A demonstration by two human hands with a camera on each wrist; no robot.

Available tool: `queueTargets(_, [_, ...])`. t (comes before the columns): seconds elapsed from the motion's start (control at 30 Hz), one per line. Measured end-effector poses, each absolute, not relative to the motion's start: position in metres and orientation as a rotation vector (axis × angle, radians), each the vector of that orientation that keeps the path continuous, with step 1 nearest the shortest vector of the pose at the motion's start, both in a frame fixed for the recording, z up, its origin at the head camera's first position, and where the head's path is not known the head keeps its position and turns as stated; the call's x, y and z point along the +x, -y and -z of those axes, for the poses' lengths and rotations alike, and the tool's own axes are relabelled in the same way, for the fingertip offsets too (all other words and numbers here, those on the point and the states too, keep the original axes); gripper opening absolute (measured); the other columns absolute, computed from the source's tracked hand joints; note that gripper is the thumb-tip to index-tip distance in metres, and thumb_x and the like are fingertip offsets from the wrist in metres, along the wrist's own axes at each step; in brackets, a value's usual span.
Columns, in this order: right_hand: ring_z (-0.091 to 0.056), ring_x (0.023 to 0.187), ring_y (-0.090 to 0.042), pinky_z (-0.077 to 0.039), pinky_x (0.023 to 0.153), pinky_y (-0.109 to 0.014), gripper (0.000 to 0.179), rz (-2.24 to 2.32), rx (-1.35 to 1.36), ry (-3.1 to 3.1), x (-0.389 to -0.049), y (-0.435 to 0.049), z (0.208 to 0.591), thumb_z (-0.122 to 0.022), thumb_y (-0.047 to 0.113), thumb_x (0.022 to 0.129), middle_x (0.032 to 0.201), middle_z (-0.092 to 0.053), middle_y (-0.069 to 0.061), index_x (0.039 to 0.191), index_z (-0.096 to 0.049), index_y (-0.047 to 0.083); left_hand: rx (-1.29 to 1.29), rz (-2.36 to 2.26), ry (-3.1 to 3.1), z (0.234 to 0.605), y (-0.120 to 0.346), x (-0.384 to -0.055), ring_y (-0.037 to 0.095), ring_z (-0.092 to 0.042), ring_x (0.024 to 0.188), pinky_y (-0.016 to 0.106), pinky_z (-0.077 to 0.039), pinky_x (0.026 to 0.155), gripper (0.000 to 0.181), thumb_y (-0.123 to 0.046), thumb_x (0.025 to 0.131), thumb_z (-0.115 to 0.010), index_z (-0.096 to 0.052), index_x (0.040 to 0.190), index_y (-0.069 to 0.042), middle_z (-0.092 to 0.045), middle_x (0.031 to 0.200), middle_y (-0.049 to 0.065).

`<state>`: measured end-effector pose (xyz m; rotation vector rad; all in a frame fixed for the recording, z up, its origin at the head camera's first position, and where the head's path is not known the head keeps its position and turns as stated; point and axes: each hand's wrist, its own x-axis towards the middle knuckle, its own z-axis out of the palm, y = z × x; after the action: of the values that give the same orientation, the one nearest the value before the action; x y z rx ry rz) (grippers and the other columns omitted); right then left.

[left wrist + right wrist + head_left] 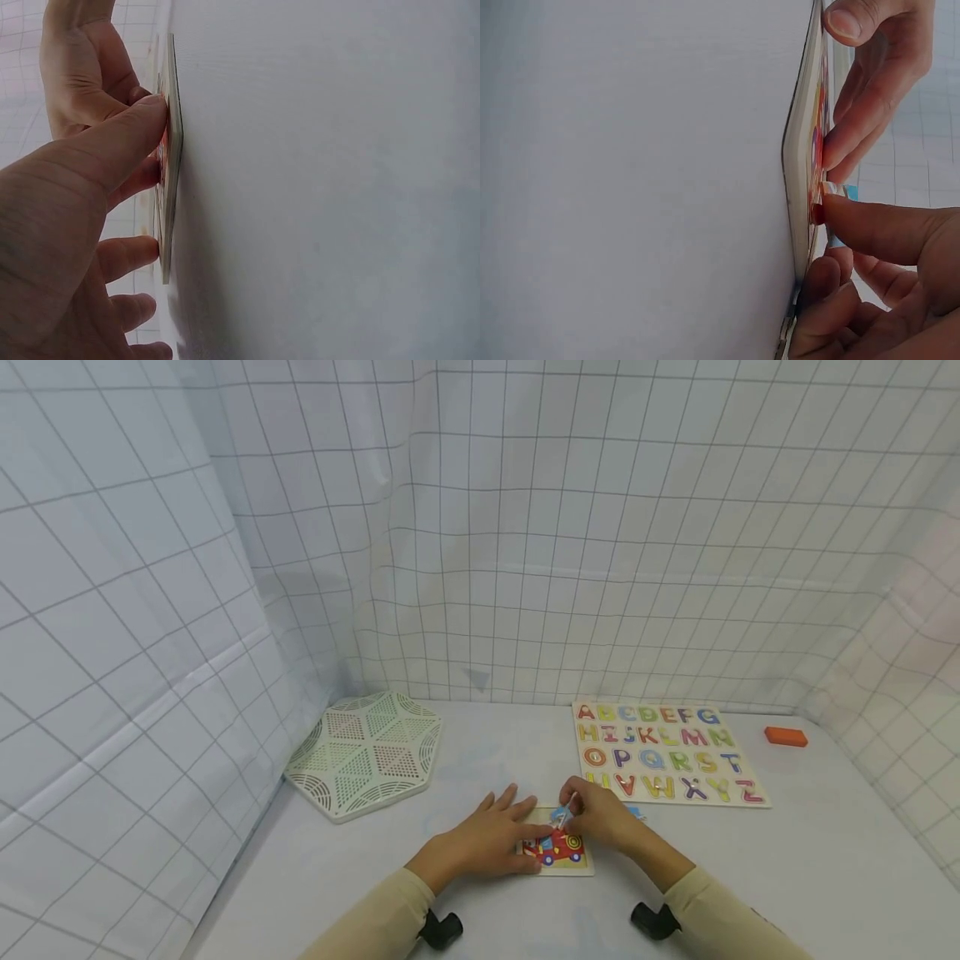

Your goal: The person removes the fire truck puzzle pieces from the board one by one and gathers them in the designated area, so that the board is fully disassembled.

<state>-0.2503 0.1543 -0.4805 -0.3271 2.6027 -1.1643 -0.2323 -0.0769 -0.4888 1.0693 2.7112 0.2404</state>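
Observation:
A small puzzle board point(566, 868) with a red car picture lies flat on the table. My left hand point(483, 842) rests across its left side, fingers spread, with the thumb and index finger touching its face. Over the board's upper part, my right hand point(600, 814) pinches a small blue-and-white puzzle piece point(559, 815) between thumb and fingers. The piece stands tilted against the board, and its blue edge point(852, 192) shows in the right wrist view. Another blue piece point(636, 812) lies just right of the board, partly hidden by the right hand.
An alphabet board point(675, 762) with colored letters lies behind the right hand. Farther right is an orange block point(786, 737). A pale hexagonal perforated board point(367, 753) lies at the back left. Grid-patterned white curtains point(525, 527) hang behind the table and along its sides.

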Motion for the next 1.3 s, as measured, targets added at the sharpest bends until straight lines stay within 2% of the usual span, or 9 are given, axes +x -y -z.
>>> queueTargets(0.1, [-0.053, 0.074, -0.018, -0.043, 0.063, -0.031, 0.024, 1.217, -0.305, -2.559, -0.253, -0.159, 0.483, -0.076, 0.004, 0.086, 0.081, -0.056, -0.004, 0.102, -0.062, 0.013, 1.068, -0.235, -2.710, 0.488, 0.077, -0.232, 0.040, -0.017, 0.155, 0.063, -0.022, 0.120, 0.058, -0.064, 0.094, -0.060, -0.049, 0.149, -0.047, -0.032, 0.166, 0.004])
queueTargets(0.3, [-0.055, 0.079, -0.019, -0.045, 0.067, -0.031, 0.009, 1.325, -0.401, -2.440, -0.258, -0.173, 0.484, -0.070, 0.013, 0.092, 0.083, -0.060, -0.003, 0.100, -0.068, 0.009, 1.078, -0.237, -2.706, 0.488, 0.077, -0.233, 0.040, -0.018, 0.155, 0.063, -0.023, 0.119, 0.059, -0.064, 0.094, -0.060, -0.049, 0.149, -0.047, -0.032, 0.166, 0.003])
queueTargets(0.53, [-0.059, 0.076, -0.022, -0.049, 0.062, -0.030, 0.026, 1.547, -0.288, -2.289, -0.257, -0.197, 0.475, -0.069, 0.024, 0.098, 0.088, -0.067, -0.010, 0.111, -0.065, 0.002, 1.082, -0.233, -2.707, 0.488, 0.077, -0.232, 0.040, -0.019, 0.155, 0.063, -0.024, 0.119, 0.058, -0.063, 0.094, -0.061, -0.049, 0.149, -0.046, -0.033, 0.166, 0.003])
queueTargets(0.7, [-0.062, 0.070, -0.018, -0.056, 0.064, -0.028, 0.045, 1.720, -0.211, -2.237, -0.253, -0.223, 0.472, -0.071, 0.020, 0.097, 0.089, -0.069, -0.017, 0.132, -0.055, -0.003, 1.082, -0.231, -2.706, 0.488, 0.076, -0.232, 0.040, -0.019, 0.155, 0.062, -0.024, 0.119, 0.058, -0.061, 0.094, -0.063, -0.049, 0.149, -0.046, -0.033, 0.166, 0.003])
queueTargets(0.83, [-0.068, 0.072, -0.017, -0.060, 0.069, -0.028, 0.049, 1.827, -0.135, -2.220, -0.251, -0.248, 0.471, -0.071, 0.016, 0.097, 0.096, -0.072, -0.021, 0.136, -0.052, -0.006, 1.082, -0.240, -2.707, 0.488, 0.076, -0.232, 0.039, -0.018, 0.155, 0.062, -0.024, 0.120, 0.059, -0.061, 0.094, -0.063, -0.049, 0.149, -0.046, -0.032, 0.166, 0.003])
queueTargets(1.07, [-0.075, 0.088, -0.022, -0.061, 0.078, -0.029, 0.051, 1.854, -0.076, -2.238, -0.247, -0.290, 0.472, -0.068, 0.014, 0.099, 0.100, -0.073, -0.014, 0.140, -0.048, -0.010, 1.068, -0.234, -2.710, 0.489, 0.078, -0.231, 0.039, -0.018, 0.156, 0.061, -0.023, 0.120, 0.059, -0.061, 0.094, -0.063, -0.049, 0.149, -0.046, -0.032, 0.166, 0.002])
queueTargets(1.17, [-0.074, 0.094, -0.023, -0.060, 0.082, -0.029, 0.053, 1.857, -0.052, -2.224, -0.244, -0.303, 0.474, -0.066, 0.012, 0.100, 0.104, -0.070, -0.012, 0.142, -0.047, -0.012, 1.067, -0.234, -2.707, 0.490, 0.078, -0.232, 0.038, -0.017, 0.156, 0.061, -0.022, 0.121, 0.059, -0.062, 0.094, -0.062, -0.049, 0.149, -0.047, -0.032, 0.166, 0.002])
queueTargets(1.3, [-0.073, 0.096, -0.020, -0.060, 0.086, -0.031, 0.057, 1.864, -0.031, -2.177, -0.242, -0.316, 0.477, -0.067, 0.009, 0.098, 0.100, -0.062, -0.007, 0.145, -0.044, -0.013, 1.069, -0.235, -2.704, 0.491, 0.078, -0.233, 0.038, -0.017, 0.156, 0.061, -0.022, 0.121, 0.059, -0.062, 0.094, -0.062, -0.048, 0.149, -0.047, -0.032, 0.166, 0.002])
